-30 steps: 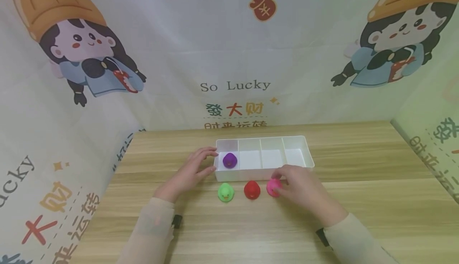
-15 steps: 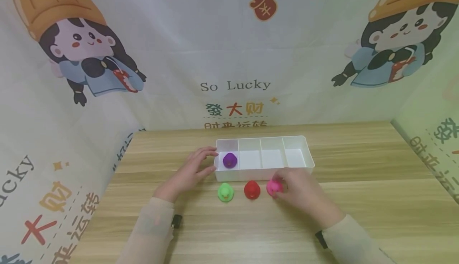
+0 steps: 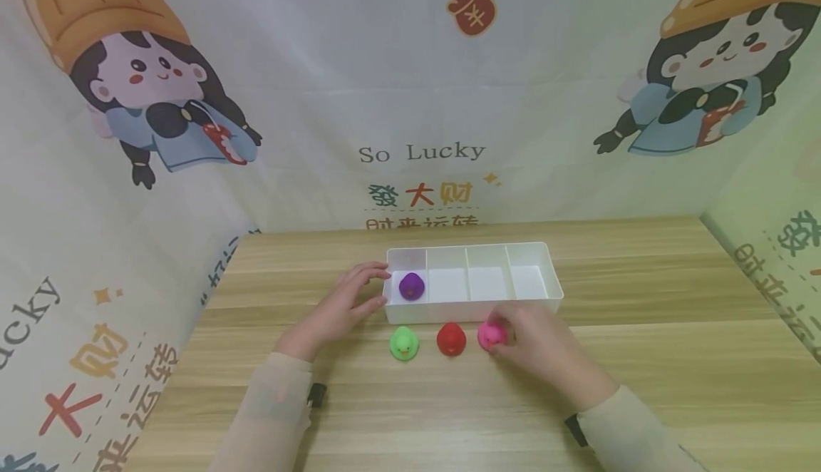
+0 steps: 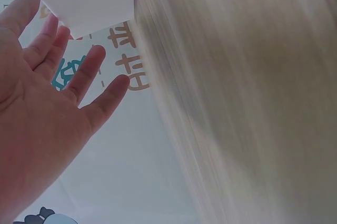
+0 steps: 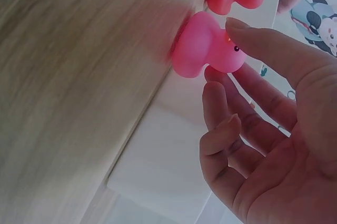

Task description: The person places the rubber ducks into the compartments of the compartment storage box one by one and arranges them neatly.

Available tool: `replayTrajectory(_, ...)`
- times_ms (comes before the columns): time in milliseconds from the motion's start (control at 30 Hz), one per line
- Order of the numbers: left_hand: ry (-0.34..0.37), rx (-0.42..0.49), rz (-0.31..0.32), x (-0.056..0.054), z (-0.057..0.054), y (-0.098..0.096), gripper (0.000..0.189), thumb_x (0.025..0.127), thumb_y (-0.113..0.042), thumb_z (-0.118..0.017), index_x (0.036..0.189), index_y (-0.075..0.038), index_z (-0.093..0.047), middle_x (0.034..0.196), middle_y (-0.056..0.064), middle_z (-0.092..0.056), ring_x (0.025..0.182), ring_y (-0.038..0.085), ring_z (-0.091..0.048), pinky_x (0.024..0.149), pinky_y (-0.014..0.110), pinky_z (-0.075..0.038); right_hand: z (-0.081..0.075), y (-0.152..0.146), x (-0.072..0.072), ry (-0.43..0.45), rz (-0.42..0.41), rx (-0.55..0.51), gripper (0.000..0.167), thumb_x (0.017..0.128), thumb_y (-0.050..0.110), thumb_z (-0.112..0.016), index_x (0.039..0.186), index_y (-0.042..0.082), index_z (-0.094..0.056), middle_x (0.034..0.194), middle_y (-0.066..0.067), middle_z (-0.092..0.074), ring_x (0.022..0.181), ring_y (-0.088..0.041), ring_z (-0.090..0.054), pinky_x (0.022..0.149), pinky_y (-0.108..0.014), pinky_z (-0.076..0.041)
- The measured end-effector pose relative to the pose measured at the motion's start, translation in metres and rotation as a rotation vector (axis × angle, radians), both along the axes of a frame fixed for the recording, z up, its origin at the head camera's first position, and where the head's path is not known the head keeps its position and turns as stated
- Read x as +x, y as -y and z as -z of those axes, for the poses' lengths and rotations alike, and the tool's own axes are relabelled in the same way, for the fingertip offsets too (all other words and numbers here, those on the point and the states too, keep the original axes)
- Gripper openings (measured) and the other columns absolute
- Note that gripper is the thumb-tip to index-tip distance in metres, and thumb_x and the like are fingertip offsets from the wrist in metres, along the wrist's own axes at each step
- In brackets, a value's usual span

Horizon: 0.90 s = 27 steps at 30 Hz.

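Note:
At the left end of a white four-section box [image 3: 471, 311], my left hand [image 3: 340, 304] has its fingers spread and fingertips against the end wall. The left wrist view shows the thumb at a box corner and the other fingers relaxed, with nothing in the palm. My right hand [image 3: 539, 340] pinches the head of a pink rubber duck [image 5: 197, 45] between thumb and fingers; the duck's base is on the table. Left of it in the head view stand a red rubber duck [image 3: 452, 340] and a green rubber duck [image 3: 404, 344]. A purple duck [image 3: 411, 286] sits in the box's leftmost section.
The wooden table [image 3: 410, 415] runs back to a printed cloth backdrop [image 3: 321, 101], which also hangs at both sides. The three ducks line up close in front of the box's near wall.
My right hand has lowered slightly around the pink duck, its thumb now nearer the duck's lower face. The left hand, the box and the other ducks stay where they were.

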State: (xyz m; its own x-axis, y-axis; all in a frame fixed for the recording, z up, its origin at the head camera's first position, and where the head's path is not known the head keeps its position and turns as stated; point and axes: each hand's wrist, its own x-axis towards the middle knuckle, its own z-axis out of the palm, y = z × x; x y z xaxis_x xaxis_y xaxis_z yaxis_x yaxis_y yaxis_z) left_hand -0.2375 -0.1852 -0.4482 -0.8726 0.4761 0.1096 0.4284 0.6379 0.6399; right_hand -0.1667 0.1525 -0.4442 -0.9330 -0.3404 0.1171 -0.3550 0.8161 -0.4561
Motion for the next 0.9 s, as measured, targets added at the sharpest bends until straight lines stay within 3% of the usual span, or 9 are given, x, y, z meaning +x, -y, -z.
replayTrajectory(133, -0.013, 0.001, 0.001, -0.001, 0.002, 0.001, 0.043, 0.102, -0.021, -0.065, 0.142, -0.011, -0.054, 0.162, 0.010, -0.042, 0.152, 0.038, -0.033, 0.125, 0.061, -0.029, 0.000, 0.000, 0.000, -0.001, -0.001, -0.022, 0.024, 0.078, 0.021, -0.090, 0.094, 0.018, -0.073, 0.083, 0.010, -0.067, 0.080, -0.010, -0.059, 0.076, -0.031, -0.055)
replayTrajectory(467, 0.001, 0.007, -0.008, 0.001, 0.000, 0.001, 0.042, 0.102, -0.023, -0.065, 0.142, -0.011, -0.055, 0.162, 0.008, -0.042, 0.151, 0.037, -0.033, 0.126, 0.060, -0.028, -0.008, 0.002, 0.001, 0.094, 0.007, -0.069, 0.023, 0.082, 0.028, -0.088, 0.099, 0.021, -0.074, 0.086, 0.012, -0.067, 0.075, -0.012, -0.059, 0.070, -0.028, -0.052)
replayTrajectory(900, 0.012, 0.015, -0.006, 0.003, -0.002, 0.000, 0.042, 0.102, -0.019, -0.065, 0.142, -0.010, -0.054, 0.162, 0.011, -0.041, 0.152, 0.038, -0.032, 0.125, 0.061, -0.029, -0.012, -0.001, 0.002, 0.062, 0.027, -0.063, 0.025, 0.083, 0.033, -0.088, 0.103, 0.022, -0.075, 0.092, 0.012, -0.069, 0.076, -0.012, -0.057, 0.072, -0.028, -0.052)
